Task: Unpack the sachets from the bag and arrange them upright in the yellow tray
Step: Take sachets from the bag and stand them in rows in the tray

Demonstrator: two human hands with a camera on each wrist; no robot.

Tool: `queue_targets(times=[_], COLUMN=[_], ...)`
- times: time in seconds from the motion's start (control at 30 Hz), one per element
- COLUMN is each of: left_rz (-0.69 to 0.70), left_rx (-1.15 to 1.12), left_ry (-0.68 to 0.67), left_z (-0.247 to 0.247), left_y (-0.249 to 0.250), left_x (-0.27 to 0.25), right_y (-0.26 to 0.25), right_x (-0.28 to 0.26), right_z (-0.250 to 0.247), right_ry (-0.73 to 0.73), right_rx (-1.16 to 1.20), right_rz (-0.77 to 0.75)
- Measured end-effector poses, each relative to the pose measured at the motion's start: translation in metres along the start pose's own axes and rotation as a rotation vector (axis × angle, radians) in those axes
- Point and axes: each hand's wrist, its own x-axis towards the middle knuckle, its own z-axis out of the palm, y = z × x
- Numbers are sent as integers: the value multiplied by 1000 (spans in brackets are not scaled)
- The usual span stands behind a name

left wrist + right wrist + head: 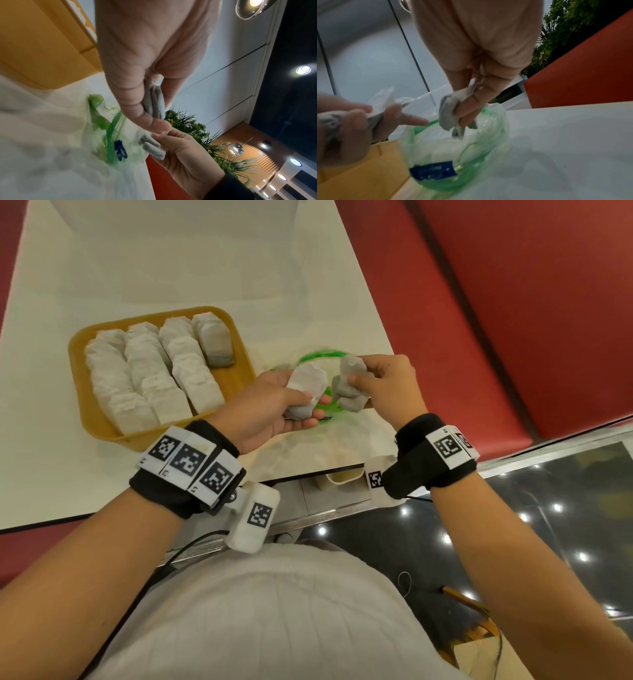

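The yellow tray [78, 392] sits on the white table, holding several white-grey sachets [150, 378] upright in rows. To its right lies the clear bag with a green rim [317, 356] and a blue label [432, 171], its mouth open. My left hand [274, 405] holds sachets [305, 390] above the bag, thumb on top. My right hand [383, 381] grips a small bunch of sachets [351, 386] just beside it. In the left wrist view the sachets [154, 102] are pinched between thumb and fingers. In the right wrist view the bunch [448, 115] hangs over the bag's mouth.
The white table [171, 268] extends far beyond the tray. A red bench seat [513, 302] runs along the right side. The table's near edge lies close to my wrists, with a glossy dark floor [513, 525] below.
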Motion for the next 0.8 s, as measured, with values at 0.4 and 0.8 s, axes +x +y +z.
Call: queue_targets(times=[0.4, 0.8], left_rz=[31, 79], left_rx=[-61, -109], left_ry=[31, 62], left_z=[1, -7], left_y=[3, 2], left_x=[-3, -12], right_y=[1, -4], right_x=[18, 21], right_z=[30, 21], right_ry=[176, 123], right_rx=[76, 120], right_rz=[22, 126])
